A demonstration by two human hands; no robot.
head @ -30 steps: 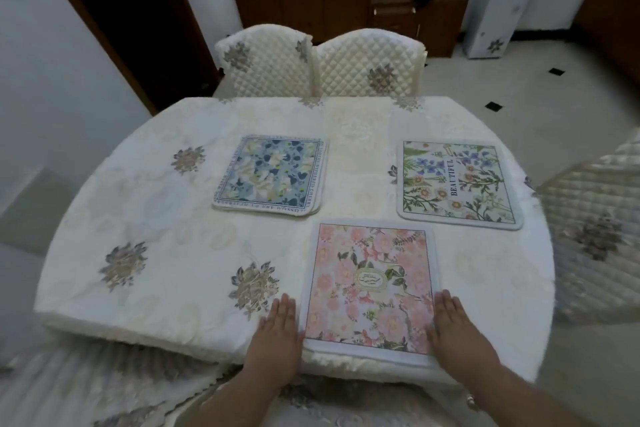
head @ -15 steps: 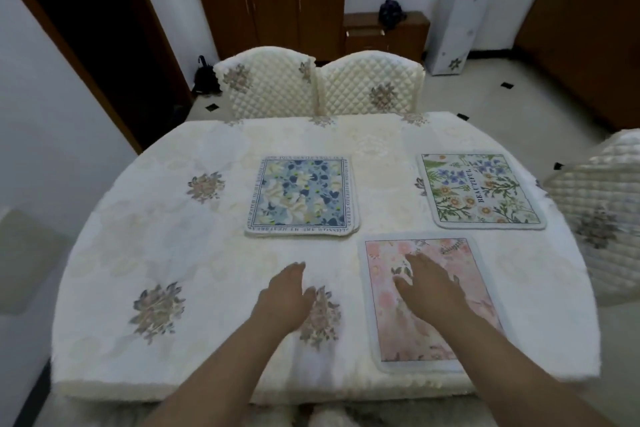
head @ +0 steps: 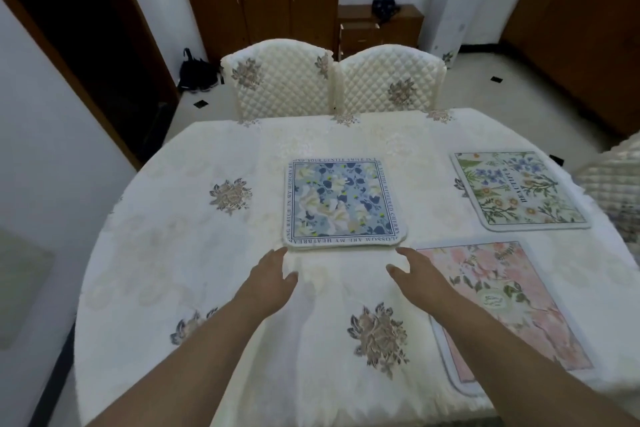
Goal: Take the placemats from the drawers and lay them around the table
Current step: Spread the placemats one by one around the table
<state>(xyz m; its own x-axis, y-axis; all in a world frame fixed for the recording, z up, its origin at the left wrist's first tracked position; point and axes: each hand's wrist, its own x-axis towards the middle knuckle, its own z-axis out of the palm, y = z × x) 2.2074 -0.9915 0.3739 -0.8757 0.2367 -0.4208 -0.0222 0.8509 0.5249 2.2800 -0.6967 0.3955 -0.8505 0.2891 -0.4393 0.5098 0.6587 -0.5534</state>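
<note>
Table (head: 145, 253): round, draped in a cream cloth with a woven sheen and raised grey-gold flower motifs; its hem hangs in soft folds at 6 o'clock.
Blue placemat (head: 344, 201): near-square with rounded corners, blue and white blossoms inside a ruled border of printed lettering; it lies flat near the table's centre, and looks like a small stack, with more edges showing under its near side.
Green placemat (head: 517, 189): rounded rectangle, leafy sprigs and small flowers on a pale ground, lying flat at 2 o'clock, well apart from the blue one.
Pink placemat (head: 512, 291): rounded rectangle with a pale border and pink roses, lying flat at 4 o'clock; the right forearm crosses its near corner.
Left hand (head: 270, 279): fingers straight and relaxed, holding nothing, fingertips at the blue placemat's near left corner.
Right hand (head: 417, 276): fingers spread and loosely extended, holding nothing, near the blue placemat's near right corner.
Chairs (head: 332, 80): two at 12 o'clock, side by side, backs in quilted cream diamond-stitched covers.
</note>
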